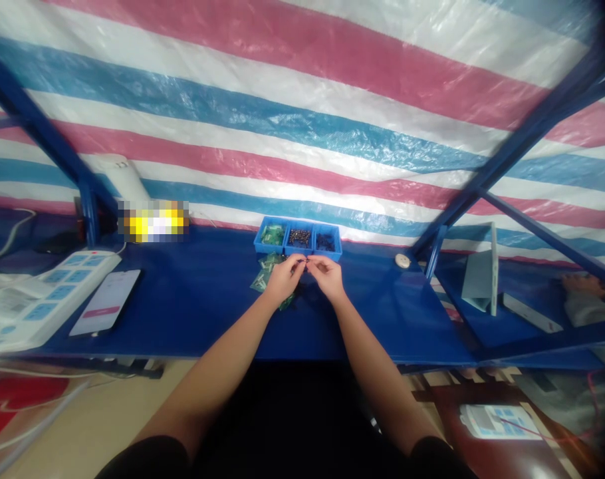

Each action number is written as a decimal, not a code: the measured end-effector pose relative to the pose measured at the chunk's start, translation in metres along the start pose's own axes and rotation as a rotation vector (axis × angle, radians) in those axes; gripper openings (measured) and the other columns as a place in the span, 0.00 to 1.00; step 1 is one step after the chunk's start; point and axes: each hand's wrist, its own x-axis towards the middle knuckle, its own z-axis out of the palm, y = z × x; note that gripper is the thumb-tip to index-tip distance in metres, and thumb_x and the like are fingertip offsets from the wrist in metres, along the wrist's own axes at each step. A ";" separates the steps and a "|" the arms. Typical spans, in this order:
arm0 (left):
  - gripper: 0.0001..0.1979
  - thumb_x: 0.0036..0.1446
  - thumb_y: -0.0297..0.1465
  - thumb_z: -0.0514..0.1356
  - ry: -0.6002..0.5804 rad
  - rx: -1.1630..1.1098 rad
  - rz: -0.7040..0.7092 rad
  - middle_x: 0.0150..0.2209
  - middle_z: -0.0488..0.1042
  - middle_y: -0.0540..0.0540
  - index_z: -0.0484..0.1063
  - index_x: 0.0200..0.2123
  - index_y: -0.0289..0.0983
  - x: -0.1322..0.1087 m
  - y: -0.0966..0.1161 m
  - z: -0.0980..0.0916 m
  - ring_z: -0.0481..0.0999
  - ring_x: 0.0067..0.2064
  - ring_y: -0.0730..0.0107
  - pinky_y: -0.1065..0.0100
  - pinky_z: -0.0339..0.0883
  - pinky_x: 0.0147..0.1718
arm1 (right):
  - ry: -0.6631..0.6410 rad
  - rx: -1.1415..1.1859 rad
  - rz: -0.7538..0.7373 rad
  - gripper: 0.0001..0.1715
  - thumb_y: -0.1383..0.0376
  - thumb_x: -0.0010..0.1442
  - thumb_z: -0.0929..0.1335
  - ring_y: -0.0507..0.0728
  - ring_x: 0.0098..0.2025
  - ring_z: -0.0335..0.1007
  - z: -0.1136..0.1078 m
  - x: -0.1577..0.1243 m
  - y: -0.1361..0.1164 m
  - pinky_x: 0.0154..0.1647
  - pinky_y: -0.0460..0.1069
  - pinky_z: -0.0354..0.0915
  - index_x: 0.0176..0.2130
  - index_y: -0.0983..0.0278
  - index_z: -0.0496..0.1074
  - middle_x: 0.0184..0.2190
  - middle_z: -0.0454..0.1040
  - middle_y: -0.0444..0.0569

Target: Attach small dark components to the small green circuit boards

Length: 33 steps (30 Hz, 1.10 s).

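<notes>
My left hand (pixel 283 278) and my right hand (pixel 327 275) meet fingertip to fingertip above the blue table, just in front of a three-part bin. Both are closed in a pinch around something small and dark that I cannot make out. The blue bin (pixel 298 251) holds green pieces (pixel 272 235) on the left, small brassy and dark parts (pixel 299 238) in the middle, and dark blue or black pieces (pixel 325 242) on the right. Beside and partly under my left hand lie clear green packets or pieces (pixel 262 276). Some dark bits below the hands are blurred.
On the left are a white power strip (pixel 58 293) and a phone (pixel 106 303). A round pale object (pixel 402 261) lies right of the bin. Blue frame posts (pixel 436 253) stand at both sides, a tablet (pixel 484 269) beyond the right one. Another person's hand (pixel 584 285) is at far right.
</notes>
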 end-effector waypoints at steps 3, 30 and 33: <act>0.14 0.65 0.40 0.50 0.006 0.004 0.020 0.31 0.75 0.50 0.70 0.44 0.41 0.000 0.001 -0.001 0.74 0.31 0.72 0.72 0.66 0.33 | 0.000 0.005 0.011 0.19 0.54 0.47 0.75 0.54 0.29 0.74 0.001 0.000 -0.001 0.38 0.53 0.72 0.37 0.63 0.77 0.29 0.78 0.47; 0.14 0.63 0.40 0.53 0.044 0.015 0.015 0.31 0.76 0.50 0.71 0.47 0.41 -0.001 -0.001 0.000 0.75 0.30 0.71 0.71 0.67 0.34 | 0.009 0.003 0.002 0.19 0.54 0.48 0.74 0.55 0.31 0.74 0.001 -0.002 -0.004 0.40 0.54 0.73 0.37 0.62 0.77 0.30 0.78 0.47; 0.13 0.64 0.40 0.52 0.046 0.008 0.006 0.30 0.76 0.50 0.71 0.45 0.40 -0.001 -0.002 0.001 0.75 0.30 0.71 0.71 0.67 0.33 | 0.002 0.000 0.004 0.19 0.53 0.48 0.74 0.55 0.30 0.74 0.002 -0.002 -0.004 0.39 0.53 0.73 0.37 0.62 0.77 0.30 0.78 0.47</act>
